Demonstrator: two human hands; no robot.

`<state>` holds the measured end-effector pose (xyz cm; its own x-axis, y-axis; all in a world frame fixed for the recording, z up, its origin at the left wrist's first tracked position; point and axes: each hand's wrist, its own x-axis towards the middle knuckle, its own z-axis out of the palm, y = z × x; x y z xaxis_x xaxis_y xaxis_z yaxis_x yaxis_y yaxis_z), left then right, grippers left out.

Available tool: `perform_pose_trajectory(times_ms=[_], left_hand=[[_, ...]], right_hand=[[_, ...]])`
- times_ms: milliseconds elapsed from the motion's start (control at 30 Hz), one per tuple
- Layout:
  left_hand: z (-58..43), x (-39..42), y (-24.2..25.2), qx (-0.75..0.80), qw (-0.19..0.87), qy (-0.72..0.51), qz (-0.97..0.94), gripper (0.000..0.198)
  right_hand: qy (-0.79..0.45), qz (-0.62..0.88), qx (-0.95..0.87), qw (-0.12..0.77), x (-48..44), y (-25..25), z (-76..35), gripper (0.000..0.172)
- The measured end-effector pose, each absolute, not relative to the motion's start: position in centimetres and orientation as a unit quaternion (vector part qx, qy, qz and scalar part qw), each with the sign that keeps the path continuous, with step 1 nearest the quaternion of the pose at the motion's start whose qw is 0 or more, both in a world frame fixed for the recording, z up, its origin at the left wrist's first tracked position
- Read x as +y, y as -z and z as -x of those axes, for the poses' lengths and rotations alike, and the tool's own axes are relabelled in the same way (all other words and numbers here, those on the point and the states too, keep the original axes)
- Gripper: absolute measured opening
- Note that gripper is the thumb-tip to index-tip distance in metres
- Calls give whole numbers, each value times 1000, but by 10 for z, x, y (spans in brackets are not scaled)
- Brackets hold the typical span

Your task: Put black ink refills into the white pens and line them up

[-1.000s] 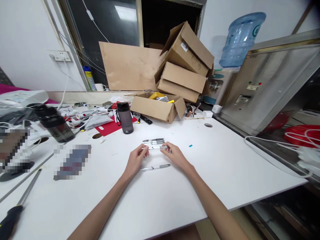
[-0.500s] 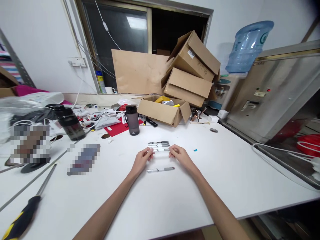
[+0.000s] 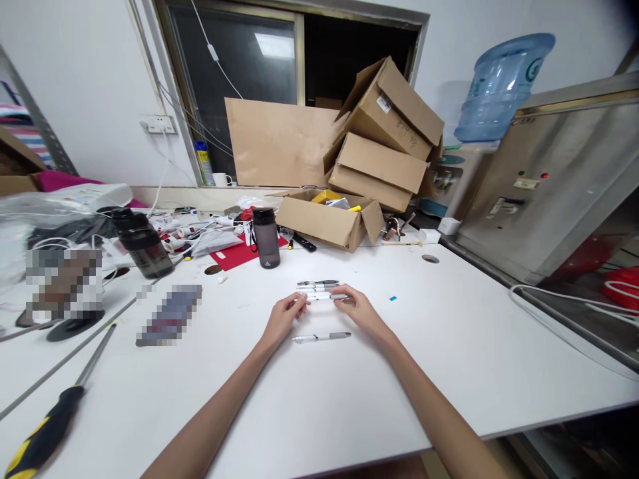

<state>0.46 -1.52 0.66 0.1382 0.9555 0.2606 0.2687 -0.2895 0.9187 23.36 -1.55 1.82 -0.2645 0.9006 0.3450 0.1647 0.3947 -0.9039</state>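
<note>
Slim grey-white pen (image 3: 324,296) pinched by both hands.

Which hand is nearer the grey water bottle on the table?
Left. The left hand sits below the grey water bottle, slightly right of it; the right hand lies farther right.

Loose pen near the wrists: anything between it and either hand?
Nothing visible. The loose pen lies alone on bare white table, just nearer the camera than both hands. The left hand and right hand together hold another pen beside the pen row.
</note>
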Motion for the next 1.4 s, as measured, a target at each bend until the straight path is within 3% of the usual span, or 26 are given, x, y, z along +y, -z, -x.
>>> perform_pose_trajectory(times_ms=[800,1400], left_hand=[[-5,-9,-1,465,386,-462,-649,45],[-6,-7,-2,472,416,-447,-636,54]], right_hand=[[-405,418,-650,488,-16,-23,-234,25],[-366,344,-653,567,-11,-23,-235,18]])
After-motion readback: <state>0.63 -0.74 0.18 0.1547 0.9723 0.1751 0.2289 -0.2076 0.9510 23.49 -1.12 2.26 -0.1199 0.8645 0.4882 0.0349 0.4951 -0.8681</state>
